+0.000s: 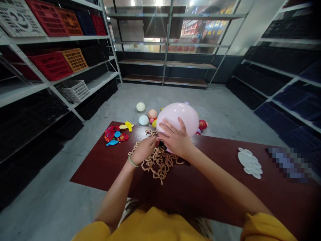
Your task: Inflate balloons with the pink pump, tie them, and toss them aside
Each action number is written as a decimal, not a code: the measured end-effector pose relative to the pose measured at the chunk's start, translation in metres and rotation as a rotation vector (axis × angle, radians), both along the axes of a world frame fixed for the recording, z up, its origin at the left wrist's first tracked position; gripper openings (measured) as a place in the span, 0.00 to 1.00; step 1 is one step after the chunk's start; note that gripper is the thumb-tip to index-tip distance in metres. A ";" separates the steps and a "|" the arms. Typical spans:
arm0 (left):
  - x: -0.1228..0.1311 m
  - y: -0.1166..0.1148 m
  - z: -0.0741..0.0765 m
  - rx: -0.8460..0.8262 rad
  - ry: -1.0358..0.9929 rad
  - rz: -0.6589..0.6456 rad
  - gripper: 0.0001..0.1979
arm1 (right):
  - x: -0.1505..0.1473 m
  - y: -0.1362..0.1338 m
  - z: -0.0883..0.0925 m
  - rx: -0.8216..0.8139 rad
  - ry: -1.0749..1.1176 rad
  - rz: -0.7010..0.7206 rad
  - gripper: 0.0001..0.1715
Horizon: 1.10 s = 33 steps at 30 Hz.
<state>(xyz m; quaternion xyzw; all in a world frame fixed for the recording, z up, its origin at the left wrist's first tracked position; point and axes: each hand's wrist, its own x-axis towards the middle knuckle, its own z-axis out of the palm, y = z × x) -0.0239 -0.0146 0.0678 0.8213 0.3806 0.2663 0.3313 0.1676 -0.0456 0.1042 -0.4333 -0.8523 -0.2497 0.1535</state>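
An inflated pale pink balloon [179,117] floats just above the dark red table [205,187], at its far edge. My right hand [175,139] lies over the balloon's lower side, fingers curled round its neck end. My left hand [145,149], with a green band at the wrist, is closed in a pinch beside the right one, at the balloon's neck. What the left fingers grip is hidden between the hands. Below both hands lies a tangled heap of tan cord [157,162].
Flat uninflated balloons [116,134] in red, blue and yellow lie at the table's far left corner. Several inflated balloons [144,115] rest on the grey floor beyond. A white flower-shaped tray [250,163] sits at the right. Shelves with plastic crates [51,63] line the left wall.
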 end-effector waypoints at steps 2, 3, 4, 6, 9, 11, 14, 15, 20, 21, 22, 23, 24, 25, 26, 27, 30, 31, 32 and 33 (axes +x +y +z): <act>0.002 -0.001 0.002 -0.008 -0.015 0.009 0.18 | 0.002 0.000 -0.003 0.027 0.010 0.008 0.13; 0.002 -0.002 0.002 -0.011 -0.021 0.008 0.18 | 0.003 0.000 -0.005 0.042 0.014 0.015 0.13; 0.002 -0.002 0.001 -0.017 -0.031 0.005 0.19 | 0.005 0.000 -0.007 0.060 0.018 0.025 0.12; 0.002 -0.003 -0.002 -0.066 -0.089 0.019 0.20 | 0.007 0.000 -0.009 0.086 0.009 0.055 0.12; 0.002 -0.004 -0.009 -0.244 -0.277 0.121 0.22 | 0.008 -0.003 -0.008 0.081 -0.035 0.089 0.14; 0.002 -0.004 -0.012 -0.366 -0.386 0.175 0.22 | 0.007 -0.005 -0.005 0.040 -0.043 0.098 0.16; -0.001 -0.003 -0.008 -0.485 -0.432 0.162 0.20 | 0.004 -0.005 -0.002 -0.050 0.018 0.106 0.18; -0.004 -0.002 -0.005 -0.513 -0.431 0.159 0.19 | 0.002 -0.005 -0.001 -0.074 0.039 0.111 0.18; -0.020 -0.002 0.005 -0.534 -0.453 0.219 0.17 | -0.007 -0.003 -0.005 -0.038 0.023 0.149 0.22; -0.024 -0.002 0.004 -0.515 -0.467 0.239 0.17 | -0.008 -0.004 -0.008 -0.018 0.014 0.158 0.24; -0.029 -0.001 0.003 -0.492 -0.482 0.266 0.17 | -0.009 -0.005 -0.013 -0.003 0.012 0.168 0.25; -0.034 0.000 0.001 -0.465 -0.496 0.302 0.17 | -0.009 -0.007 -0.020 0.004 0.020 0.178 0.26; -0.040 0.002 -0.001 -0.435 -0.508 0.346 0.17 | -0.009 -0.009 -0.029 -0.006 0.031 0.183 0.26; -0.046 0.004 -0.002 -0.405 -0.516 0.389 0.16 | -0.009 -0.011 -0.040 -0.027 0.048 0.183 0.24; -0.053 0.006 -0.004 -0.377 -0.518 0.425 0.16 | -0.009 -0.012 -0.053 -0.061 0.073 0.162 0.21; -0.059 0.008 -0.005 -0.352 -0.518 0.455 0.16 | -0.009 -0.013 -0.066 -0.144 0.063 0.116 0.17; -0.075 0.013 -0.008 -0.304 -0.519 0.503 0.15 | -0.011 -0.014 -0.098 -0.332 0.044 -0.019 0.11; -0.080 0.014 -0.008 -0.298 -0.523 0.514 0.15 | -0.012 -0.013 -0.106 -0.356 0.046 -0.042 0.11; -0.083 0.014 -0.009 -0.295 -0.528 0.526 0.16 | -0.013 -0.012 -0.110 -0.367 0.052 -0.054 0.10; -0.086 0.014 -0.009 -0.295 -0.531 0.535 0.16 | -0.013 -0.011 -0.113 -0.374 0.061 -0.060 0.10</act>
